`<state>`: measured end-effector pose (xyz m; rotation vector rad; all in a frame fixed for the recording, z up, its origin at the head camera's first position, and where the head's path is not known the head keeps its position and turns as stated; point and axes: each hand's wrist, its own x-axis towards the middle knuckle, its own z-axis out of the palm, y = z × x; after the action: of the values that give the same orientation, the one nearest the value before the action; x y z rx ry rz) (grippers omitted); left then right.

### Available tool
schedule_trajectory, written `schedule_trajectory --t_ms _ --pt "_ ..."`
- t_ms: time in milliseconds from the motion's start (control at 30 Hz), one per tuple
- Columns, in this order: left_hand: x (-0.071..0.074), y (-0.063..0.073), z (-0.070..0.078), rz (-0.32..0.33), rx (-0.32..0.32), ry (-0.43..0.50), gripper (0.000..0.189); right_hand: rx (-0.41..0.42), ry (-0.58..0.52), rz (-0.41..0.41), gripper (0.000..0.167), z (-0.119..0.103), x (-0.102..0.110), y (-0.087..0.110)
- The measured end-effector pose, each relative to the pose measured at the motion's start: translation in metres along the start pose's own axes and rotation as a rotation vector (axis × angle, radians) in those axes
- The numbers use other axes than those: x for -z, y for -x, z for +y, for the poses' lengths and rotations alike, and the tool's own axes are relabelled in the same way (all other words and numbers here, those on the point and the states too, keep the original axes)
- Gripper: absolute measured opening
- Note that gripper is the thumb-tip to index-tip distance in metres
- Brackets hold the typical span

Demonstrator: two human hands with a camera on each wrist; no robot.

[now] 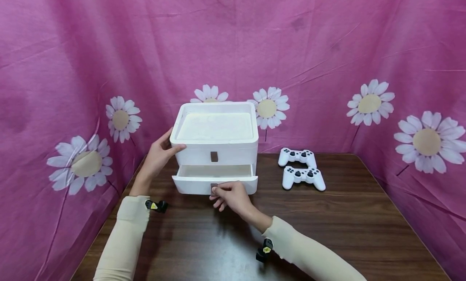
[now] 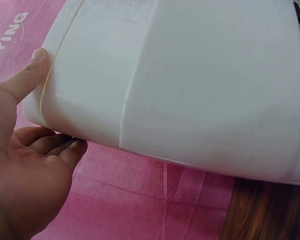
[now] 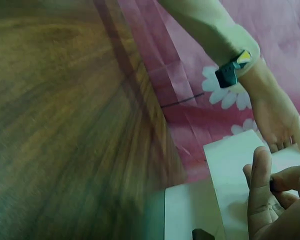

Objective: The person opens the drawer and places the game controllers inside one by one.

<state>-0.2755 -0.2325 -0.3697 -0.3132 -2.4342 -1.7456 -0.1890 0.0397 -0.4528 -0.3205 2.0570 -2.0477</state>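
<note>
A white two-drawer storage box (image 1: 215, 149) stands at the back of the table, with a shallow tray top. Its lower drawer (image 1: 193, 186) is pulled partway out, and the inside that shows is bare. My right hand (image 1: 233, 196) pinches the small brown pull tab (image 1: 213, 186) on that drawer's front between thumb and finger. At the box's upper left corner, my left hand (image 1: 156, 157) grips it, thumb on the front and fingers round the side. The left wrist view shows the thumb (image 2: 32, 75) against the white wall. The upper drawer (image 1: 236, 155) is closed.
Two white game controllers (image 1: 303, 178) lie to the right of the box, one behind the other. Dark wooden table (image 1: 349, 224) extends in front. A pink cloth with daisies (image 1: 233, 42) hangs close behind and along both sides.
</note>
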Motion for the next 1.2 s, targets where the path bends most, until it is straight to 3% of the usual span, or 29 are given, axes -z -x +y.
schedule_trajectory --t_ms 367,667,1200 --pt "0.001 0.001 0.000 -0.010 -0.002 0.002 0.088 0.009 0.030 -0.052 0.025 -0.003 -0.006 0.027" --pt "0.001 0.002 0.000 -0.014 -0.022 -0.012 0.085 0.006 0.043 -0.081 0.026 -0.005 -0.007 0.042" --pt "0.002 0.002 0.000 -0.015 -0.002 -0.015 0.087 -0.013 0.026 -0.113 0.023 -0.006 -0.012 0.062"
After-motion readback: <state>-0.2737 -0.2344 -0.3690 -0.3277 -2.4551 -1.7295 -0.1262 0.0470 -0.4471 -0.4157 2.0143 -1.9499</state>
